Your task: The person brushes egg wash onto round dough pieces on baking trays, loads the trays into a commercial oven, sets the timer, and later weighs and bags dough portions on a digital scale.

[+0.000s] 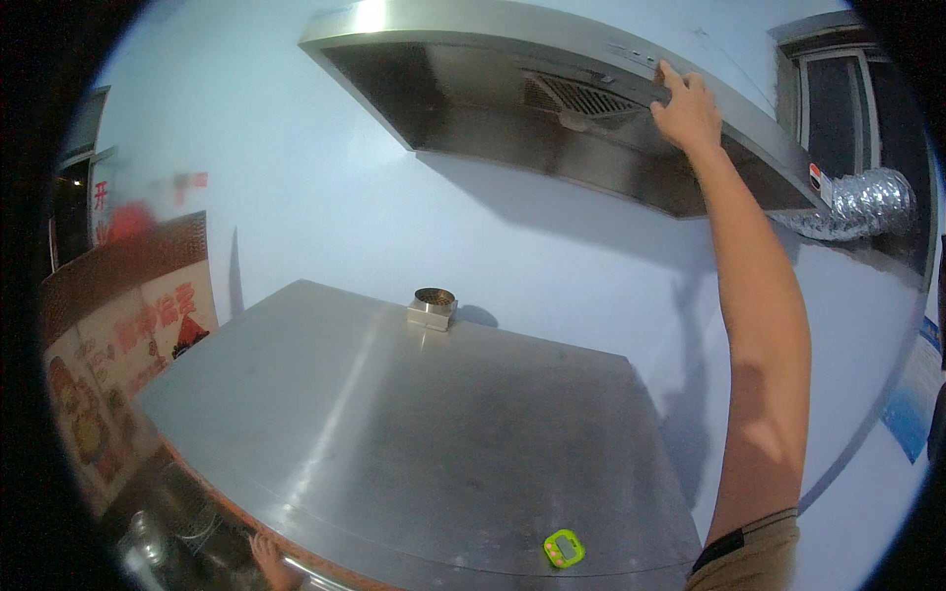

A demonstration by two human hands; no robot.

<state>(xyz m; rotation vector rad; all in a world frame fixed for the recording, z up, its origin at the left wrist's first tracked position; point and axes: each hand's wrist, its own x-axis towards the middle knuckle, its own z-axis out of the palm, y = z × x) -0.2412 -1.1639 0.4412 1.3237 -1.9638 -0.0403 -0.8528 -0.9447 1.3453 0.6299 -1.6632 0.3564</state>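
In the head view, the range hood [473, 98] spans eleven to two o'clock. At one to two o'clock, the right hand [690, 110] touches its front edge by the small controls [636, 54], fingers loosely bent, with nothing visible between them. Light fingertip contact, thumb steadied beneath the lip, should suit this reach best. The left hand [268, 561], at seven o'clock by the surface [394, 424], is partly cut off; its grip cannot be told. Red characters mark the printed board [128, 345] near nine o'clock; the red-white label [816, 179] at two is too small to read.
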